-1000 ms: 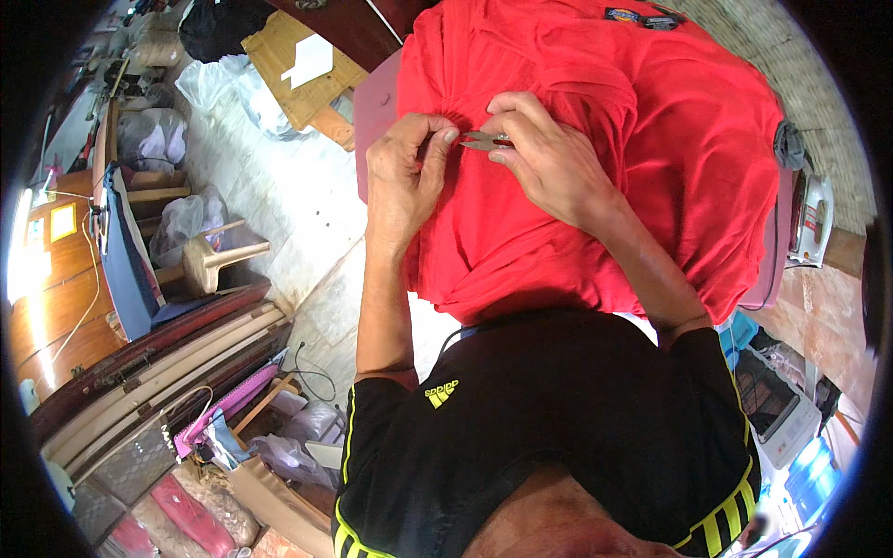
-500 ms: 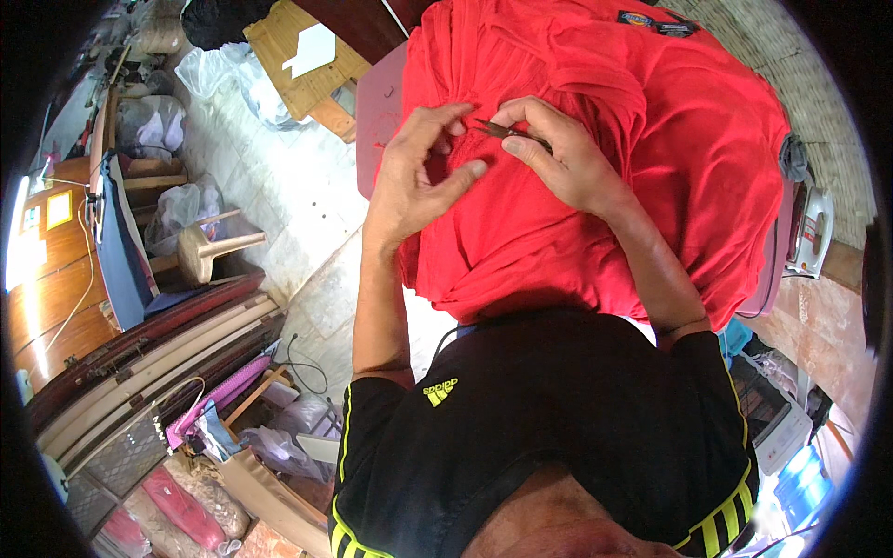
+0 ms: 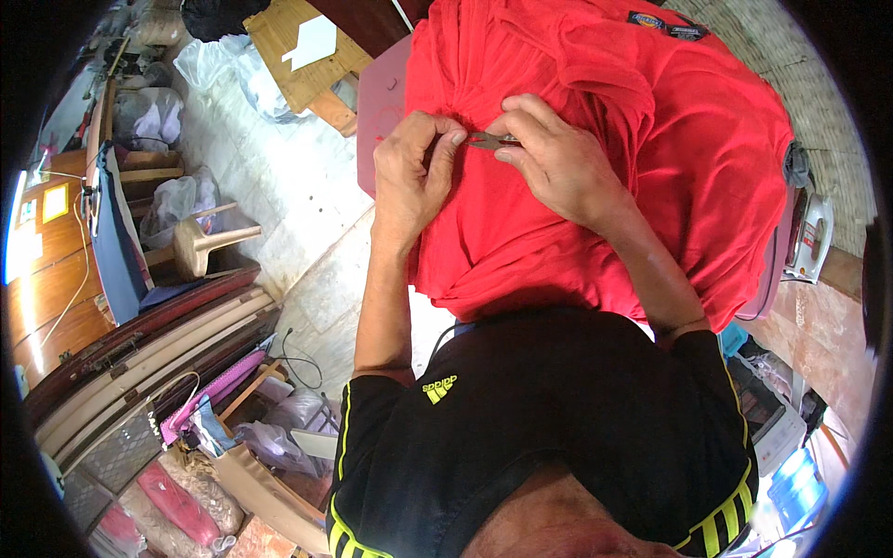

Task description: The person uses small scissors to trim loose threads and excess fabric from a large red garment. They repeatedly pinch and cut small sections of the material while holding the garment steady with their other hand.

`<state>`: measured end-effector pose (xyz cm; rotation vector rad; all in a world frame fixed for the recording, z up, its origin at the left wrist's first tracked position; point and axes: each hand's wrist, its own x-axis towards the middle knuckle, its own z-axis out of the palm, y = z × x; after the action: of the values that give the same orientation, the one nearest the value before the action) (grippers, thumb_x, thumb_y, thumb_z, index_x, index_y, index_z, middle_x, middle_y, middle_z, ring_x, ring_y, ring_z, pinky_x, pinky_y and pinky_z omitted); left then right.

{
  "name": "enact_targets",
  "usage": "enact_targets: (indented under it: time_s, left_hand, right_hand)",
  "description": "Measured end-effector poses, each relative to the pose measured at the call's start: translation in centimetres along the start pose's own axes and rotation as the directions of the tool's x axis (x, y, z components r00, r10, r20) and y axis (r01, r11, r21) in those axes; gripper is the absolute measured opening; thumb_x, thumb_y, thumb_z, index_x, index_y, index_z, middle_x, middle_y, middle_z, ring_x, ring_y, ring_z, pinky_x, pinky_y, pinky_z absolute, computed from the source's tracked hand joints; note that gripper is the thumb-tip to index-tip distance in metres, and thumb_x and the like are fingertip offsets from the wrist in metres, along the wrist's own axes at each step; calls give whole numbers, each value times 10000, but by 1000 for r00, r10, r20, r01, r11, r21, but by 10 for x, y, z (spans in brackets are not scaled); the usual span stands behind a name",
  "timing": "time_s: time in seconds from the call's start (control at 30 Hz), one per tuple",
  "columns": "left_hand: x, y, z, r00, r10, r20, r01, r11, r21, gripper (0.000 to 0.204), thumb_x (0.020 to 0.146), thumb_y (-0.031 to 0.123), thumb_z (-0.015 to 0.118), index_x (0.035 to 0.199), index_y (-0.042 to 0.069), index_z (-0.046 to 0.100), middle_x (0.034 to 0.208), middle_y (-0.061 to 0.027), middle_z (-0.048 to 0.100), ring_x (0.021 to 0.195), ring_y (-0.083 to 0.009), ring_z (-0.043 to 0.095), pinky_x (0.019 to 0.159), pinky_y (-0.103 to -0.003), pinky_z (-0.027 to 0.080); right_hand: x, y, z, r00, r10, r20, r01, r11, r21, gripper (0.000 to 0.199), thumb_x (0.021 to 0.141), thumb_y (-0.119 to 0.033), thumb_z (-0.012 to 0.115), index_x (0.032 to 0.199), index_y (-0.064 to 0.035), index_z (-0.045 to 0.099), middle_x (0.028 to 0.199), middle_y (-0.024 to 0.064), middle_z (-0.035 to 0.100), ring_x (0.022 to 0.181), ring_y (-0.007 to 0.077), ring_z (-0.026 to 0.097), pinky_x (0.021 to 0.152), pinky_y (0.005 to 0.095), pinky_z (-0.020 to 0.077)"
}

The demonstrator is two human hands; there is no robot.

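Observation:
A red cloth garment point(image 3: 521, 242) with a dark label near its far edge lies in folds over the table in front of me. Over its left part, my left hand point(image 3: 416, 167) is closed, thumb pressed to the forefinger; whatever is pinched there is too small to make out. Small dark thread snips point(image 3: 489, 140) sit in my right hand point(image 3: 563, 163), between thumb and fingers. Their blades point left, almost at the left thumb tip, just above the gathered cloth.
The pinkish table point(image 3: 377, 107) shows at the garment's left, with red thread bits on it. An iron point(image 3: 813, 237) stands at the right. Leftward are a wooden stool point(image 3: 200, 244), plastic bags point(image 3: 233, 70) and stacked boards point(image 3: 139, 358) on a tiled floor.
My left thumb and forefinger, apart before, have come together in a pinch. The snips have turned more level and their tips now lie close to the left fingers.

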<state>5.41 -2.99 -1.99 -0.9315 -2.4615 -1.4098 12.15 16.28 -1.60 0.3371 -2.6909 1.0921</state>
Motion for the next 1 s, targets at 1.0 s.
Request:
enact_targets:
  time_s: [1.0]
  left_hand:
    - [38,19,42,955,187,229,-200,979,35,186,685,-58,715,782,37,588,800,-127,597,754,-331,597,670,-417,488]
  right_hand:
    - [-45,34,-44,977,-48,-208,6,980,-197,147,817,-85,668,951,-90,607,914,60,620,783,290,674,637,408,543]
